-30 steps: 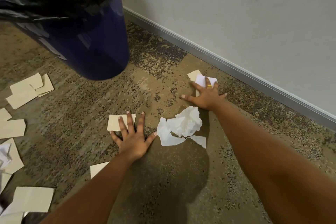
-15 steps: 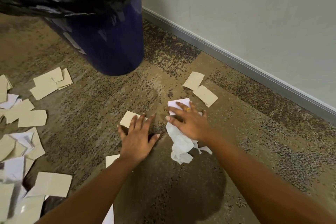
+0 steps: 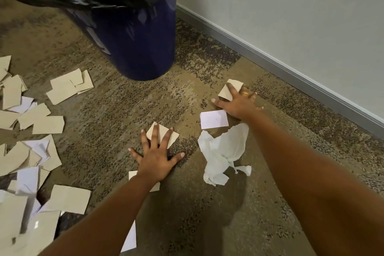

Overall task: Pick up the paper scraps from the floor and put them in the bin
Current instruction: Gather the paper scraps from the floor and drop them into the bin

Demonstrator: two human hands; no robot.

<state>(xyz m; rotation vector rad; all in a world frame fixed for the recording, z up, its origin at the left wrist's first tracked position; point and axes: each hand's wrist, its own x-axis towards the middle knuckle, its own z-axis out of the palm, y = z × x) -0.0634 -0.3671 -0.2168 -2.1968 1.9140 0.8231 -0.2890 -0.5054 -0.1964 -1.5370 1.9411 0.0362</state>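
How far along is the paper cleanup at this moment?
Early. Nothing visibly binned; the bin hides its inside. The left hand presses the near tan scrap, the right hand the far tan scrap; neither is lifted. Left to do: the white slip, crumpled tissue and the big pile of scraps.

Bare carpet (image 3: 180,97) lies open between bin (image 3: 141,48) and tissue (image 3: 222,156).

Tan and white paper scraps (image 3: 62,91) flat on the floor (image 3: 124,110), mostly heaped left of the upright, black-lined blue bin (image 3: 137,43).
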